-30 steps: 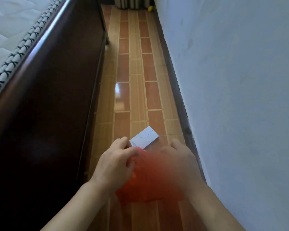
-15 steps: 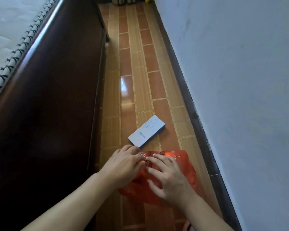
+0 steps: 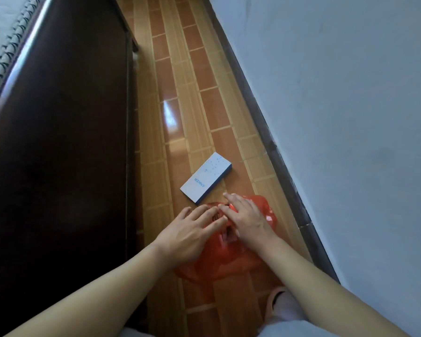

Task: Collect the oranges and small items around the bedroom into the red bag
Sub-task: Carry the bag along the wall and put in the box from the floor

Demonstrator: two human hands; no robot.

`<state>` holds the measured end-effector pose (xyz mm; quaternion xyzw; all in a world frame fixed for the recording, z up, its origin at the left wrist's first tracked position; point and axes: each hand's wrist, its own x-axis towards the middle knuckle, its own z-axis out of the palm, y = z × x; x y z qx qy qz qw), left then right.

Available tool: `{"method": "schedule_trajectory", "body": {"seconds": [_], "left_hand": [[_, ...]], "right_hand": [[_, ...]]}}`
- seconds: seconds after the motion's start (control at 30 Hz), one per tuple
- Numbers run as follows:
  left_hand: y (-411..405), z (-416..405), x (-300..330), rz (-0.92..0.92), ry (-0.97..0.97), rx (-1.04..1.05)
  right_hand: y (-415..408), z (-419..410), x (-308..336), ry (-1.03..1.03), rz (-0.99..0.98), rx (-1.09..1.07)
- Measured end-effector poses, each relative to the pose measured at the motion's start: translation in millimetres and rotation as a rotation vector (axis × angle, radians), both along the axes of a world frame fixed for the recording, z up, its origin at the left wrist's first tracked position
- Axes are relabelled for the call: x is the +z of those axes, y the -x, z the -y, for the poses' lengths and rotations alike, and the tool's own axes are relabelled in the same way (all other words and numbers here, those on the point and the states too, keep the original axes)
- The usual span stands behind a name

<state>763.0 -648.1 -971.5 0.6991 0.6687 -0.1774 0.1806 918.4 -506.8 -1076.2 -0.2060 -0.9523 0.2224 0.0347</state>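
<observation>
A red plastic bag (image 3: 229, 261) lies crumpled on the tiled floor in the narrow gap between bed and wall. My left hand (image 3: 190, 234) and my right hand (image 3: 246, 217) both rest on its far end, fingertips meeting and pinching the plastic at the bag's mouth. What is inside the bag is hidden. A flat white box with blue print (image 3: 206, 178) lies on the floor just beyond my fingertips, angled, touching neither hand. No orange is in view.
The dark wooden bed side (image 3: 58, 142) runs along the left, with the mattress edge (image 3: 0, 32) above it. A pale wall (image 3: 350, 117) and dark skirting board (image 3: 265, 132) close the right. My slippered foot (image 3: 277, 302) stands behind the bag.
The view has tilted down and closer. The bag has settled on the floor, and both hands have shifted to its mouth, nearer the white box.
</observation>
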Motion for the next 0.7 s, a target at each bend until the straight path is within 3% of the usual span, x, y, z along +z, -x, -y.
{"method": "schedule_trajectory", "body": {"seconds": [0.1, 0.27, 0.47, 0.7], "left_hand": [[-5, -3, -14, 0.006, 0.066, -0.115], [12, -14, -34, -0.175, 0.205, -0.144], [36, -15, -45, -0.261, 0.255, 0.014], [39, -12, -48, -0.272, 0.19, 0.202]], "right_hand": [[9, -16, 1, -0.027, -0.02, -0.027], [6, -30, 3, -0.065, -0.039, -0.106], [-9, -3, 17, -0.037, -0.113, -0.013], [-30, 16, -9, -0.01, 0.117, 0.156]]}}
